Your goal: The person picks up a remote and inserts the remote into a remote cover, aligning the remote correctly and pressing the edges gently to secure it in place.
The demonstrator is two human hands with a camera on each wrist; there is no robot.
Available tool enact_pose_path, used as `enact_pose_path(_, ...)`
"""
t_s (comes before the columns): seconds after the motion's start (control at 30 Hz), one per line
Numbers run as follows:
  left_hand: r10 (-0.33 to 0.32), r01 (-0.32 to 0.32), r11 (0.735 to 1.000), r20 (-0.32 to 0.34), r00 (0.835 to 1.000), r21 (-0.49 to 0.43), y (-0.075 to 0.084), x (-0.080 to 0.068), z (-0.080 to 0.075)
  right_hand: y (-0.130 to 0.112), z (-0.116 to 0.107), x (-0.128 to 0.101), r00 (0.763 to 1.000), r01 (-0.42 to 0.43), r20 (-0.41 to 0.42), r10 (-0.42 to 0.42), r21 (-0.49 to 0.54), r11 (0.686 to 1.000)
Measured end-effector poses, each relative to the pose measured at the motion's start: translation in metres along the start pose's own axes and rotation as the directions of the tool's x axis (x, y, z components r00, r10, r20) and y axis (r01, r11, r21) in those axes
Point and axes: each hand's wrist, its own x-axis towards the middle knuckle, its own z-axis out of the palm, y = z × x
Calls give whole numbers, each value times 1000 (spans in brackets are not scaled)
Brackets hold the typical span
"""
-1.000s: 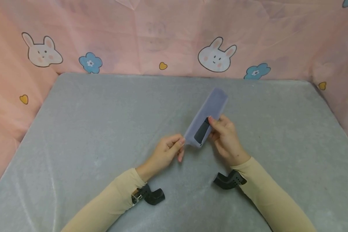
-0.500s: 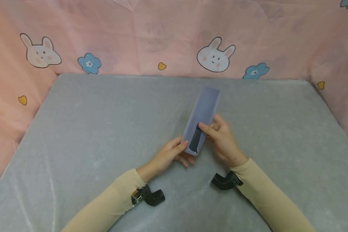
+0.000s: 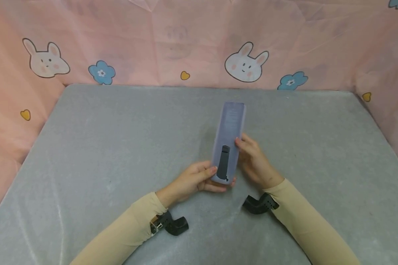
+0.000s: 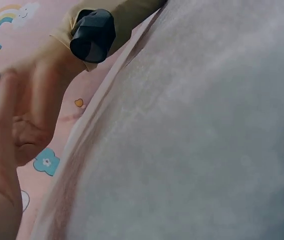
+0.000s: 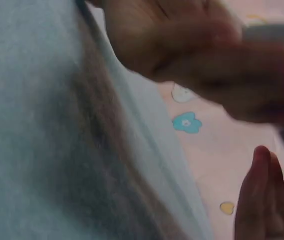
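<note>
Holding the near end of a pale lilac sleeve (image 3: 229,138), the left hand (image 3: 194,179) has its thumb curled onto the sleeve's left edge and its fingers tucked beneath the bottom corner. The right hand (image 3: 255,162) grips the sleeve from the right side, fingertips pressed on its right edge about halfway up. A dark remote (image 3: 223,168) shows through the sleeve's near part, lying along its length. The sleeve points almost straight away from the person, its far end lying toward the far middle of the grey tabletop (image 3: 103,147). Both wrists, in cream sleeves, carry black camera mounts (image 3: 174,223). Behind and to both sides of the tabletop hangs a pink curtain (image 3: 185,40) printed with rabbits, blue flowers and yellow hearts.
</note>
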Motion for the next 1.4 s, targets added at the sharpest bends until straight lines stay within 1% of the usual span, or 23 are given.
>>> enact_pose_path(0.07,-24,27,994,32,999,-104,1,-1,-2,1,-4,0,996,-6,86,-5,126,992)
enact_pose_path(0.1,-36,42,986,41,999,-160,1,-2,-3,1,-5,0,992,-12,128,-12,186,983)
enact_pose_path(0.13,-47,56,976,49,998,-212,2,-3,-4,1,-7,1,986,-18,168,-22,229,973)
enact_pose_path(0.17,-60,73,964,56,997,-257,3,-4,-5,2,-7,2,980,-15,197,-36,251,968)
enact_pose_path(0.2,-76,90,952,59,995,-294,4,-4,-6,3,-8,2,978,-6,202,-51,271,963)
enact_pose_path(0.27,-102,118,941,70,992,-316,5,-4,-8,5,-7,3,978,28,190,-83,273,962)
enact_pose_path(0.3,-116,134,945,77,990,-299,5,-4,-8,6,-6,4,980,42,178,-90,255,966)
enact_pose_path(0.37,-135,149,962,76,988,-227,4,-2,-7,8,-4,4,984,64,153,-96,206,977)
enact_pose_path(0.43,-144,147,981,37,989,-122,1,-1,-6,9,-2,4,987,70,132,-89,142,987)
enact_pose_path(0.5,-121,121,993,-45,992,-6,-1,0,-5,9,0,3,991,79,106,-86,67,995)
enact_pose_path(0.53,-104,109,993,-92,990,46,-2,0,-4,10,1,3,993,79,87,-81,35,996)
enact_pose_path(0.63,-63,95,984,-207,976,150,-3,0,-3,11,6,3,998,67,9,-66,-68,995)
enact_pose_path(0.7,-49,93,980,-243,969,173,-3,0,-3,12,9,2,998,49,-38,-54,-135,990)
enact_pose_path(0.77,-57,106,978,-256,965,180,-2,0,-2,13,12,1,997,27,-61,-40,-199,980)
enact_pose_path(0.83,-62,114,976,-266,962,184,-2,0,-2,13,14,0,997,10,-71,-28,-243,970)
enact_pose_path(0.97,-55,108,978,-279,959,179,-3,0,-3,13,16,0,996,-8,-89,-16,-267,964)
enact_pose_path(1.1,-34,79,986,-287,957,146,-3,1,-4,13,18,0,988,-19,-151,-24,-280,960)
enact_pose_path(1.17,-31,77,985,-289,957,151,-3,1,-4,13,18,1,983,-32,-183,-24,-297,954)
enact_pose_path(1.27,-45,107,975,-298,953,194,-1,1,-3,13,18,1,977,-64,-214,-9,-334,940)
enact_pose_path(1.4,-72,164,950,-325,943,265,1,1,-1,13,17,2,975,-96,-221,16,-353,931)
